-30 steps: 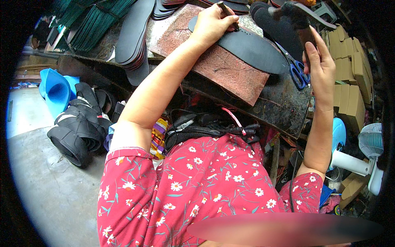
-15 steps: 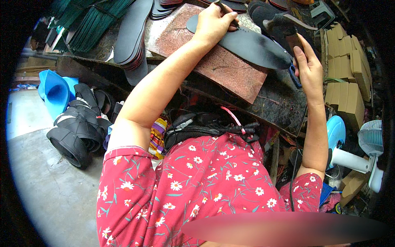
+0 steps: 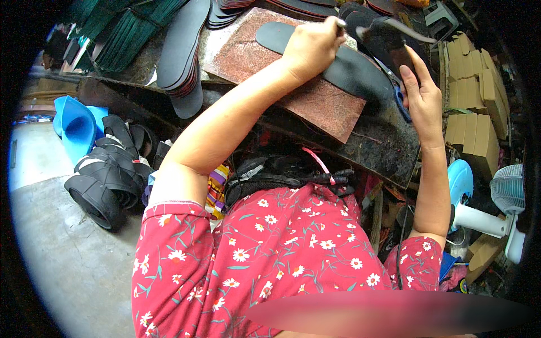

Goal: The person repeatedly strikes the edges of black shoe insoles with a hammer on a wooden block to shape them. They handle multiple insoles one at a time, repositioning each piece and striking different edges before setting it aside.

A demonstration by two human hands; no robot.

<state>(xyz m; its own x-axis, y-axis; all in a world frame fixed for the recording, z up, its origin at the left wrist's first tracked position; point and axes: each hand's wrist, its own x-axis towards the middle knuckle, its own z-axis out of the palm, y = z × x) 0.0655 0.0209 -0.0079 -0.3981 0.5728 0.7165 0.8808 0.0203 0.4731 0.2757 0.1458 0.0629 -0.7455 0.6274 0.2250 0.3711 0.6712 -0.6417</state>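
Black insole [image 3: 344,65] flat on brown board [image 3: 293,73], bench's far edge. Left hand [image 3: 310,48] fisted on a small tool, pressing it. Right hand [image 3: 422,96] fingers extended against dark shoe piece [image 3: 389,42].

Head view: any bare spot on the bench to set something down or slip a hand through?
Bare board shows just below the long black sole, between the left hand and right hand. Some dark bench edge is free too. The back is crowded: stacked soles, green strips, scissors, cardboard pieces.
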